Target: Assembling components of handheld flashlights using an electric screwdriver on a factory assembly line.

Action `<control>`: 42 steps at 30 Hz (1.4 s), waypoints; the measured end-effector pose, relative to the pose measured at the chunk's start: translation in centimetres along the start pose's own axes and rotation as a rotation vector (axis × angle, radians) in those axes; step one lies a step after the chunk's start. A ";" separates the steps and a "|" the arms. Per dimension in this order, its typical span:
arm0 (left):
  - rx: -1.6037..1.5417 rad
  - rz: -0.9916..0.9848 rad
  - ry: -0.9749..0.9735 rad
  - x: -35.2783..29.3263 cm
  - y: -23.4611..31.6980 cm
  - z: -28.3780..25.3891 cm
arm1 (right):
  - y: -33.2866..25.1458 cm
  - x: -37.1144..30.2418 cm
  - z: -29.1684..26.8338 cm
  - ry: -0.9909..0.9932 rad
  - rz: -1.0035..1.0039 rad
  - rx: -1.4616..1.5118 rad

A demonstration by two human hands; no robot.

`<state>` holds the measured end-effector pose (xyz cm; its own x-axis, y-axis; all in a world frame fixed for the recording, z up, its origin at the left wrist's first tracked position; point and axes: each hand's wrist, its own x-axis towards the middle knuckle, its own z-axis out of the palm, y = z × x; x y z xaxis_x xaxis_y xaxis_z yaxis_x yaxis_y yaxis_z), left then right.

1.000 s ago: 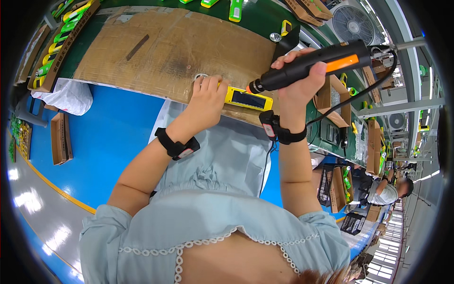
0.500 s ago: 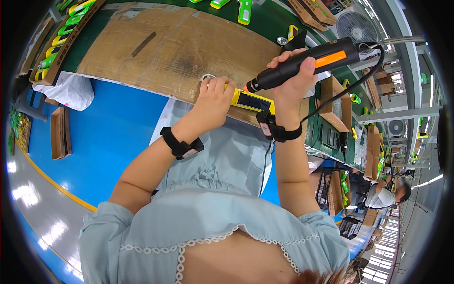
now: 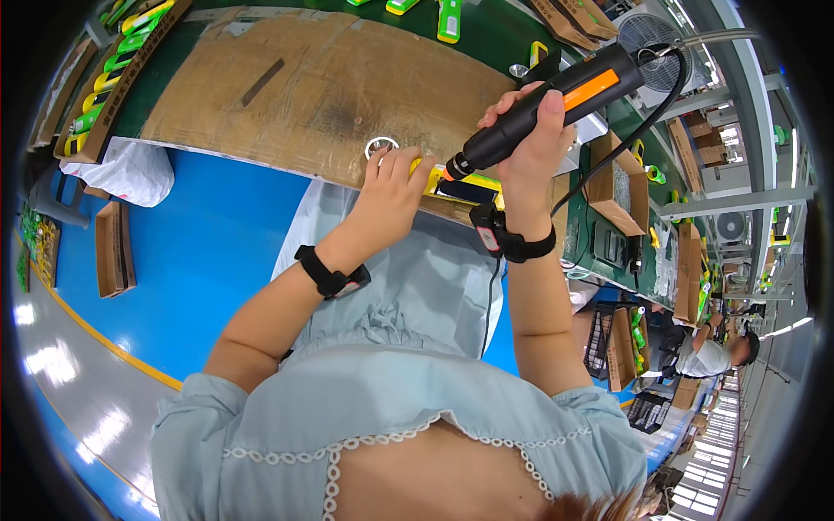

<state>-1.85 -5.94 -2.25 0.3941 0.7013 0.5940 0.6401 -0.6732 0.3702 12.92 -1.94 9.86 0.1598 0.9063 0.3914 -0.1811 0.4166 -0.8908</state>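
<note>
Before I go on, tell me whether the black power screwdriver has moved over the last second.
Yes: judged against the grey fan, the black power screwdriver has swung its rear end up and left in the picture.

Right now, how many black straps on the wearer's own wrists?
2: left strap on the wrist of the left hand, which holds the yellow device; right strap on the wrist of the right hand, gripping the driver. Neither is hidden.
</note>
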 end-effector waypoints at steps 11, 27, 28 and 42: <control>-0.050 -0.004 -0.008 0.0 -0.2 0.0 | 0.3 0.7 0.3 0.044 -0.087 0.078; -0.166 -0.116 0.219 4.0 -0.8 1.8 | -0.9 0.8 -1.8 0.173 -0.210 0.055; -0.165 -0.100 0.245 4.1 -1.0 2.0 | -0.9 0.8 -2.1 0.176 -0.214 0.057; -0.112 -0.156 0.226 4.9 -0.9 2.2 | -0.4 0.2 -2.9 0.152 -0.236 0.000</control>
<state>0.91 -1.39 -1.24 0.1322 0.7369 0.6629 0.5997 -0.5920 0.5385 15.80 -2.11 9.63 0.3416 0.7629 0.5490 -0.1216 0.6151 -0.7790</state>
